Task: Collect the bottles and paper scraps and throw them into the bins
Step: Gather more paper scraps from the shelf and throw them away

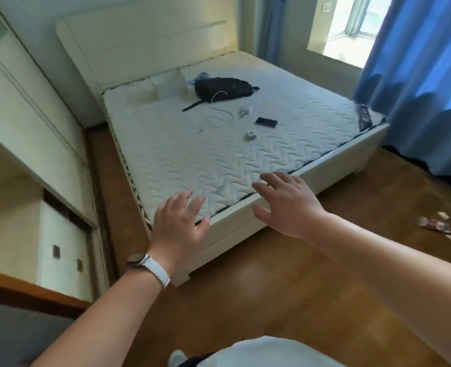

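Note:
Paper scraps [436, 225], white and reddish, lie on the wooden floor at the far right, well away from both hands. My left hand [179, 225], with a white watch strap on the wrist, hovers with spread fingers over the near corner of the bed. My right hand [289, 202] is stretched out beside it, fingers spread, above the foot of the mattress. Neither hand holds anything. No bottle or bin is in view.
A bare quilted mattress [187, 157] on a white bed frame carries a black backpack [223, 88], a white cable [220, 116], a dark phone [266, 122] and two small white items. White wardrobe [31, 133] at left, blue curtains [417, 83] at right, wooden floor [285, 287] in front.

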The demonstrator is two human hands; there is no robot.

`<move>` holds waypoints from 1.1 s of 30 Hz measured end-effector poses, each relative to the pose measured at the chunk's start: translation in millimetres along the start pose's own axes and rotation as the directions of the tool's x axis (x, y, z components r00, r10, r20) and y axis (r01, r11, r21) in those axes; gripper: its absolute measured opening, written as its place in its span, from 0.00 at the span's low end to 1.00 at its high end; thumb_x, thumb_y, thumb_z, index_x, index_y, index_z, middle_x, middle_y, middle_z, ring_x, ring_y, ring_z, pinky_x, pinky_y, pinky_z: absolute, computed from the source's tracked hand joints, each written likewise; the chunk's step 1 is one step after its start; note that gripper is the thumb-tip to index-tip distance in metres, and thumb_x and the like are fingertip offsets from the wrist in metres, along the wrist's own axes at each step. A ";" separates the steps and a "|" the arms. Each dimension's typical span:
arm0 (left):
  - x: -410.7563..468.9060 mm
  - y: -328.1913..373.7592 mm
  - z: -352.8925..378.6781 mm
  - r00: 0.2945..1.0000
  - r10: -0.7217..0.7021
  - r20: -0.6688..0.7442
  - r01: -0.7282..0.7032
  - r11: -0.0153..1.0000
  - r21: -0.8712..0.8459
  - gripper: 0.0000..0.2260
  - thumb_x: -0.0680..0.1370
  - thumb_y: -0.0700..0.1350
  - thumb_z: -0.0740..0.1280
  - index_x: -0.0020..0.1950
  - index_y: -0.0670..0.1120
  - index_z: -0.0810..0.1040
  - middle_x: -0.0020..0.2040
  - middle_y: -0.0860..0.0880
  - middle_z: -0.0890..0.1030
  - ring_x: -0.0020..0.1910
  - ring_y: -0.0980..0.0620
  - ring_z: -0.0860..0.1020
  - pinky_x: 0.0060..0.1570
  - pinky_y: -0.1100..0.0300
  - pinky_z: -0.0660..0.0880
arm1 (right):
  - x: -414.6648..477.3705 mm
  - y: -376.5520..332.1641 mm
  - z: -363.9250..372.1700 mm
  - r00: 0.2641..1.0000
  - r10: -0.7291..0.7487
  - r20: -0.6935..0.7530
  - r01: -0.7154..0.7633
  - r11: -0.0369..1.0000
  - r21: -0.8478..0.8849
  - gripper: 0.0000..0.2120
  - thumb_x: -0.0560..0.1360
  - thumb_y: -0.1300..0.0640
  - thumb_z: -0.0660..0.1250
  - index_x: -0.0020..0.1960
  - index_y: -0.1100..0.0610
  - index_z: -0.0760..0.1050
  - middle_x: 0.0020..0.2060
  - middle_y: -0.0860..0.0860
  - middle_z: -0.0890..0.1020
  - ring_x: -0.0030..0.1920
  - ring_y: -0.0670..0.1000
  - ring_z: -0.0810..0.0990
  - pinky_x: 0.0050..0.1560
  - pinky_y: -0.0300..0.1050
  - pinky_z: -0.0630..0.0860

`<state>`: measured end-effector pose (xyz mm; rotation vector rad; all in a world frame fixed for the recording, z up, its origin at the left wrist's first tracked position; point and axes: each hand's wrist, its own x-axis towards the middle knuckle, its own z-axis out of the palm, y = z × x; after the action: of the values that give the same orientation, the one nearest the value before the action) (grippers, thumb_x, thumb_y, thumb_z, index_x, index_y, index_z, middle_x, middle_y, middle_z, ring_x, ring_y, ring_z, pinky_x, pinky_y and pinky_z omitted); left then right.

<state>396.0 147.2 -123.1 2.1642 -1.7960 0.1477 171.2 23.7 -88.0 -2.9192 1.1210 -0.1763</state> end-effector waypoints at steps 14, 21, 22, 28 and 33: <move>121.3 169.6 68.6 0.892 0.450 0.038 -0.443 0.888 -0.125 0.19 0.76 0.51 0.69 0.66 0.49 0.76 0.66 0.46 0.76 0.65 0.43 0.73 0.63 0.44 0.69 | -94.9 157.2 2.9 0.875 0.479 -0.071 -0.482 0.876 -0.023 0.25 0.74 0.41 0.56 0.60 0.55 0.78 0.60 0.56 0.79 0.59 0.58 0.77 0.57 0.55 0.74; 204.5 236.4 124.1 0.761 0.635 0.132 -0.615 0.772 -0.162 0.22 0.78 0.56 0.61 0.69 0.51 0.74 0.69 0.47 0.74 0.69 0.43 0.70 0.66 0.44 0.67 | -96.5 235.1 10.6 0.754 0.654 -0.060 -0.657 0.751 -0.071 0.26 0.74 0.40 0.55 0.60 0.55 0.78 0.60 0.56 0.79 0.59 0.58 0.77 0.57 0.55 0.73; 219.3 244.6 131.8 0.746 0.652 0.138 -0.630 0.758 -0.170 0.22 0.78 0.57 0.59 0.69 0.51 0.73 0.70 0.47 0.74 0.70 0.44 0.70 0.67 0.45 0.66 | -94.2 246.3 9.7 0.734 0.677 -0.061 -0.680 0.730 -0.073 0.26 0.74 0.40 0.55 0.60 0.55 0.78 0.60 0.56 0.79 0.59 0.58 0.77 0.57 0.55 0.73; 311.3 301.2 166.2 0.633 0.766 0.116 -0.726 0.639 -0.255 0.23 0.78 0.58 0.54 0.69 0.51 0.74 0.70 0.48 0.73 0.70 0.45 0.68 0.68 0.47 0.63 | -77.7 323.1 -7.6 0.638 0.760 -0.121 -0.770 0.625 -0.131 0.25 0.74 0.41 0.57 0.60 0.56 0.79 0.59 0.57 0.79 0.57 0.59 0.78 0.56 0.55 0.74; 376.4 356.2 187.6 0.525 0.847 0.079 -0.806 0.525 -0.273 0.23 0.78 0.58 0.56 0.70 0.51 0.73 0.71 0.48 0.73 0.71 0.45 0.68 0.69 0.46 0.63 | -75.1 375.4 -18.0 0.510 0.845 -0.160 -0.857 0.485 -0.172 0.24 0.77 0.41 0.58 0.65 0.54 0.75 0.65 0.54 0.76 0.64 0.56 0.73 0.62 0.53 0.70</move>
<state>102.9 -319.4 -129.3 1.0077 -2.7006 -0.0549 -136.4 -204.8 -96.2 -2.0777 2.5772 -0.0987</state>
